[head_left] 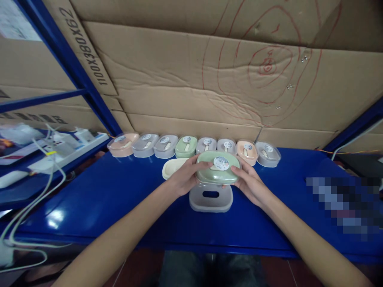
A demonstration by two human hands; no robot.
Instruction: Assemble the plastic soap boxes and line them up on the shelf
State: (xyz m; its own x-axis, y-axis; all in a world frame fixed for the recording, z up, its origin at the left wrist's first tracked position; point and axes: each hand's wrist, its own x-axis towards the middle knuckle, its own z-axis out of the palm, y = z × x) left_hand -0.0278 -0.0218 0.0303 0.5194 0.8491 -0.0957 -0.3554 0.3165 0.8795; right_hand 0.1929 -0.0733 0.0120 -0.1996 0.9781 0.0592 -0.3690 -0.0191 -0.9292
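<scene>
1. One green box [218,175] is held in front of the person, over the middle of the bench [119,207]: a smooth, glossy, rounded oblong bearing one round printed label.
2. Two hands hold it. The left hand [187,176] has its fingers clamped on the left end, thumb on top; the right hand [250,181] has its fingers clamped on the right end, thumb likewise on top.
3. One grey open piece [211,205], matt and round-cornered with a dark oblong slot, sits just below the green box in view; whether they touch, I cannot tell.
4. One cream open piece [169,167], smooth and shallow with rounded ends, lies near the left hand, partly hidden by it.
5. Eight lidded boxes [186,148] form a row along the back: two peach, one green, five greyish. Their covers look clear and shiny, each with one round label and a pale oblong tab.
6. The bench is smooth, glossy blue; behind it stands creased brown cardboard [167,71] with red hand-drawn rings.
</scene>
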